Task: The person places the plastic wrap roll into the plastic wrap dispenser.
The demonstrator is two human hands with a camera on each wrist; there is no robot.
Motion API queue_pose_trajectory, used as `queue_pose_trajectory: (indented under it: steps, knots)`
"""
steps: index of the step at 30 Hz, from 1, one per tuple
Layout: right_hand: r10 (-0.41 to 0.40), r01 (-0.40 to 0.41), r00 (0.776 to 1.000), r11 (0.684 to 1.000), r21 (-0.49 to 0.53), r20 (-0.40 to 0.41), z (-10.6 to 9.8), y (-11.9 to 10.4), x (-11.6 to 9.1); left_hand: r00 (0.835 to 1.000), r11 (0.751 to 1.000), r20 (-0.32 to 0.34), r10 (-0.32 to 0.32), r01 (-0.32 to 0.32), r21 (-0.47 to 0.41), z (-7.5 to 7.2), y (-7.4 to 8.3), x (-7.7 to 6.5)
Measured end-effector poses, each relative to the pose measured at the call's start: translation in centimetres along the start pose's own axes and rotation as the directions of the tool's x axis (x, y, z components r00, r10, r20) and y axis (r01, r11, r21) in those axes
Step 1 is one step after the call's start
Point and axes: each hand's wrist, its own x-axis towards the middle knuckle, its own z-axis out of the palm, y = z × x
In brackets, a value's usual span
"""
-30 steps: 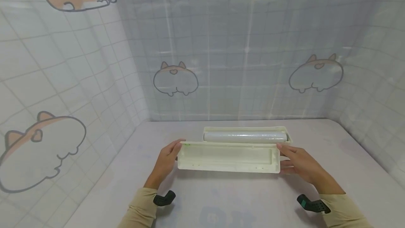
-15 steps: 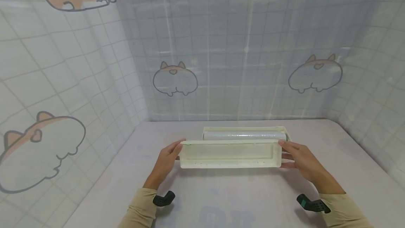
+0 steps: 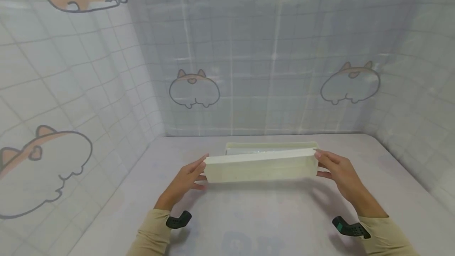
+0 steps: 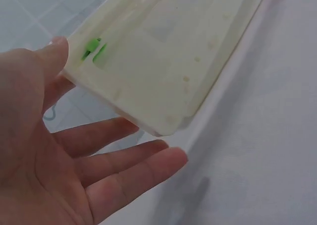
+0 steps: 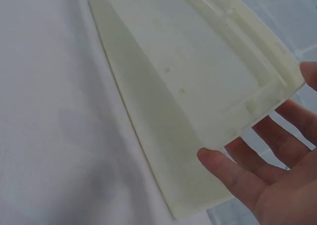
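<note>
A long cream plastic lid [image 3: 261,168] hangs above the table in front of a matching box. My left hand [image 3: 185,177] pinches its left end between thumb and fingers, with the lower fingers spread away from it. At the other end my right hand [image 3: 339,175] grips the corner, thumb on top. The lid's right end sits slightly higher. Its hollow inner side, with a green piece [image 4: 92,45] near the left end, shows in the left wrist view. Behind it stands the open cream box [image 3: 271,144]; only a sliver of the clear-film roll [image 3: 245,151] inside is visible.
A pale cloth covers the table [image 3: 256,216]. Grid-patterned curtains [image 3: 249,70] with cartoon dogs enclose it at the back and both sides. Dark wrist-worn devices [image 3: 179,220] stick out by both sleeves.
Both hands have tipped the lid, so less of its inside faces the head camera. It has risen, more at the right end, and hides more of the box and roll.
</note>
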Motion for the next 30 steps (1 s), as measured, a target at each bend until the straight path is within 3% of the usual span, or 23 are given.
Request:
queue_pose_trajectory:
  steps: [11, 22, 30]
  knots:
    - [-0.068, 0.069, 0.998, 0.997, 0.023, -0.016, 0.3, -0.3, 0.3, 0.996, 0.994, -0.018, 0.091, -0.092, -0.060, -0.1, 0.4, 0.1]
    - [-0.059, 0.062, 0.997, 0.995, 0.074, -0.045, -0.3, -0.2, 0.4, 0.991, 0.991, -0.024, 0.131, -0.131, -0.017, 0.4, 1.8, 0.9]
    - [-0.073, 0.076, 0.997, 0.991, 0.107, -0.036, -1.0, -0.6, 1.0, 0.990, 0.989, -0.033, 0.140, -0.141, -0.049, 1.0, 2.5, 1.4]
